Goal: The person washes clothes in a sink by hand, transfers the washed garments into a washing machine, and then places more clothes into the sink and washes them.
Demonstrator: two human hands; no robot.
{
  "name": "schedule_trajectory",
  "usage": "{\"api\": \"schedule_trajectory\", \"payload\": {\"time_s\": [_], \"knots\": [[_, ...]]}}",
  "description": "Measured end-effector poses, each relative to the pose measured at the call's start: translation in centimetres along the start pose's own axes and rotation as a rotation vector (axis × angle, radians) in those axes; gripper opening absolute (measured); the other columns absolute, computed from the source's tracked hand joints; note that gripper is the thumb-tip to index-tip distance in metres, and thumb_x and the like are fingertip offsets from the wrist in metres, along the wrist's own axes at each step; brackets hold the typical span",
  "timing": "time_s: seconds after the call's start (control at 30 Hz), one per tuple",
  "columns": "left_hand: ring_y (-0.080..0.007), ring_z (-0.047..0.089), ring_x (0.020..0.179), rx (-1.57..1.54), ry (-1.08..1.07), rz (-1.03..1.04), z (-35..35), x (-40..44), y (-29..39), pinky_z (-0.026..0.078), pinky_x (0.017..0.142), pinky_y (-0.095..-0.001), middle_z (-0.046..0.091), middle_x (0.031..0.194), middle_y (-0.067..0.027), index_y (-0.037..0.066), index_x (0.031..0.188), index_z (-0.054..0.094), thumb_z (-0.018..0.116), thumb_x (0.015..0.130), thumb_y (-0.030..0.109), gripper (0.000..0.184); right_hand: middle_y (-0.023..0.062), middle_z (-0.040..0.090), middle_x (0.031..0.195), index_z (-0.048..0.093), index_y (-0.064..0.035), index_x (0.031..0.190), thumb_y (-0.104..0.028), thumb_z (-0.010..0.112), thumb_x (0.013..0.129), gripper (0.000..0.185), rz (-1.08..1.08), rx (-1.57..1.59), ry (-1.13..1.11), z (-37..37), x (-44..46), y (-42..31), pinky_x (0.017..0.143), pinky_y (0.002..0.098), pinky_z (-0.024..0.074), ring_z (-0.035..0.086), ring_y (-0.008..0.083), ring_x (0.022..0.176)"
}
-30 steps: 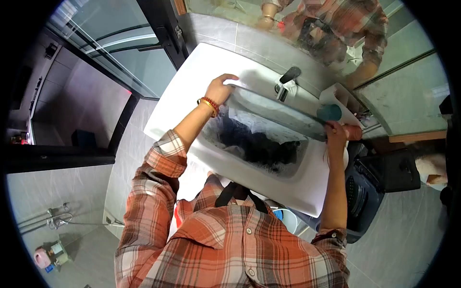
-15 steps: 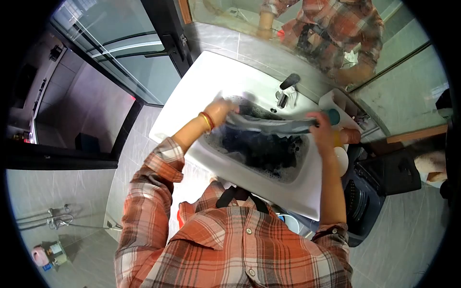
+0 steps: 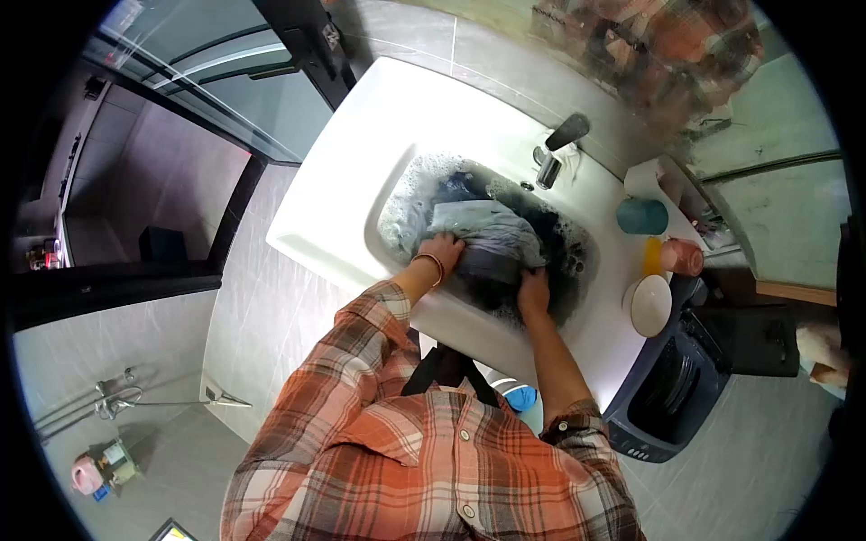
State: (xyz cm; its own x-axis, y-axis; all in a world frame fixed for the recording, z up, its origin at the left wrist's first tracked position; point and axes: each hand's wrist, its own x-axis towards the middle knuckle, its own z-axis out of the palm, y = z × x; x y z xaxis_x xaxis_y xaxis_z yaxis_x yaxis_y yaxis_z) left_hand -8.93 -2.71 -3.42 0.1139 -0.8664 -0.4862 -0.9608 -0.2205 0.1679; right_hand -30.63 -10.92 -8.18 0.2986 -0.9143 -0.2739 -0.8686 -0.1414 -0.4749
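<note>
Tiled bathroom, grey marbled finish; smooth glossy white washbasin [image 3: 338, 194] under both hands. Grey cloth [image 3: 488, 224] is in the basin, between the hands and bulging up just beyond them, partly in the water. Left hand [image 3: 440, 250] grasps its near-left edge, fingers curled over; right hand [image 3: 533, 292] grasps the near-right edge, some fingertips hidden. Dark smooth band [image 3: 488, 267] spans between the two grips.

Handling, my read: soft, limp, no stiffness of its own; heavy for its size from soaked-up water, slick with soap. Not fragile. Best hold is the band, one hand at each end, full fist rather than fingertips. Pale part is wrinkled and puffed, so maybe air trapped below.

Dark fabric [image 3: 462, 187] lies sunk beyond the hands, folds hard to read. White foam [image 3: 397, 216] is fine-bubbled, left of left hand. Beyond right hand: shiny metal faucet [image 3: 566, 132]. To its right: round pale bowl [image 3: 650, 307], teal cup [image 3: 642, 216], both smooth-walled.
</note>
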Motion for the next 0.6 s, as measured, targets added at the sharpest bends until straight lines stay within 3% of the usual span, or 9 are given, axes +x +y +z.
{"api": "schedule_trajectory", "payload": {"time_s": [0.1, 0.2, 0.23, 0.27, 0.33, 0.43, 0.47, 0.57, 0.6], "knots": [[-0.0280, 0.059, 0.092, -0.098, -0.060, -0.036, 1.2, 1.5, -0.1, 0.049, 0.075, -0.0386, 0.060, 0.103, -0.0142, 0.010, 0.104, 0.056, 0.048, 0.082, 0.010, 0.024, 0.0215, 0.050, 0.113, 0.057, 0.0001, 0.099, -0.010, 0.045, 0.082, 0.024, -0.047, -0.317, -0.288, -0.3, 0.9, 0.9, 0.086, 0.0425, 0.0403, 0.048, 0.0375, 0.102], [-0.0305, 0.061, 0.086, 0.034, -0.120, 0.024, 2.1, 2.5, -1.4, 0.050, 0.072, -0.0400, 0.063, 0.093, -0.0142, 0.008, 0.097, 0.061, 0.047, 0.081, 0.012, 0.021, 0.0221, 0.053, 0.105, 0.058, 0.0008, 0.097, -0.009, 0.048, 0.080, 0.022, -0.064, -0.438, -0.338, -2.3, 2.0, 1.4, 0.083, 0.0429, 0.0415, 0.051, 0.0376, 0.097], [-0.0316, 0.061, 0.086, -0.024, -0.114, 0.029, 0.5, 2.0, -1.8, 0.049, 0.073, -0.0403, 0.063, 0.092, -0.0150, 0.008, 0.096, 0.061, 0.047, 0.081, 0.012, 0.021, 0.0222, 0.054, 0.102, 0.057, 0.0006, 0.097, -0.008, 0.049, 0.079, 0.022, -0.122, -0.354, -0.063, -2.5, 1.8, 2.4, 0.080, 0.0422, 0.0430, 0.053, 0.0373, 0.093], [-0.0327, 0.060, 0.087, -0.079, -0.103, 0.032, -1.3, 1.7, -2.5, 0.049, 0.073, -0.0407, 0.063, 0.091, -0.0158, 0.008, 0.095, 0.062, 0.047, 0.080, 0.012, 0.021, 0.0224, 0.055, 0.100, 0.057, 0.0003, 0.096, -0.007, 0.050, 0.078, 0.021, -0.181, -0.265, 0.216, -3.0, 1.7, 3.5, 0.078, 0.0415, 0.0444, 0.055, 0.0370, 0.089], [-0.0356, 0.059, 0.086, -0.265, -0.023, -0.022, -4.2, 1.0, -3.7, 0.048, 0.076, -0.0420, 0.062, 0.089, -0.0201, 0.005, 0.091, 0.062, 0.049, 0.079, 0.011, 0.018, 0.0209, 0.055, 0.098, 0.055, -0.0015, 0.097, -0.010, 0.052, 0.079, 0.020, -0.263, -0.071, 0.243, -6.6, 2.4, 4.8, 0.079, 0.0421, 0.0448, 0.055, 0.0352, 0.088], [-0.0338, 0.060, 0.083, -0.517, 0.271, -0.043, -7.6, -0.6, -4.0, 0.047, 0.074, -0.0408, 0.061, 0.088, -0.0195, 0.006, 0.098, 0.057, 0.044, 0.078, 0.004, 0.024, 0.0150, 0.055, 0.097, 0.054, -0.0038, 0.099, -0.011, 0.050, 0.082, 0.019, 0.358, 0.582, 0.207, -12.2, 1.4, 1.1, 0.074, 0.0386, 0.0475, 0.057, 0.0277, 0.086], [-0.0319, 0.061, 0.071, -0.700, 0.438, 0.064, -9.5, -2.1, -3.2, 0.049, 0.069, -0.0397, 0.061, 0.081, -0.0198, 0.004, 0.097, 0.054, 0.040, 0.077, -0.001, 0.026, 0.0093, 0.055, 0.097, 0.054, -0.0059, 0.099, -0.012, 0.052, 0.082, 0.018, 0.482, 1.146, 0.219, -11.6, 2.2, 1.9, 0.065, 0.0317, 0.0494, 0.058, 0.0191, 0.082], [-0.0285, 0.062, 0.058, -0.882, 0.408, 0.014, -16.3, -5.5, -0.8, 0.051, 0.062, -0.0372, 0.061, 0.075, -0.0200, 0.004, 0.096, 0.055, 0.037, 0.076, -0.004, 0.028, 0.0091, 0.055, 0.098, 0.053, -0.0015, 0.100, -0.014, 0.055, 0.080, 0.023, 0.626, 1.742, -0.087, -13.3, 2.2, -2.4, 0.076, 0.0365, 0.0481, 0.053, 0.0201, 0.095], [-0.0264, 0.061, 0.050, -0.687, 0.557, 0.063, -15.2, -4.1, -2.3, 0.051, 0.054, -0.0346, 0.060, 0.067, -0.0188, 0.006, 0.097, 0.057, 0.036, 0.077, -0.001, 0.029, 0.0084, 0.055, 0.098, 0.053, -0.0020, 0.101, -0.013, 0.056, 0.079, 0.024, 0.384, 1.588, -0.097, -13.8, 2.9, -2.3, 0.076, 0.0356, 0.0477, 0.053, 0.0192, 0.094]]}}
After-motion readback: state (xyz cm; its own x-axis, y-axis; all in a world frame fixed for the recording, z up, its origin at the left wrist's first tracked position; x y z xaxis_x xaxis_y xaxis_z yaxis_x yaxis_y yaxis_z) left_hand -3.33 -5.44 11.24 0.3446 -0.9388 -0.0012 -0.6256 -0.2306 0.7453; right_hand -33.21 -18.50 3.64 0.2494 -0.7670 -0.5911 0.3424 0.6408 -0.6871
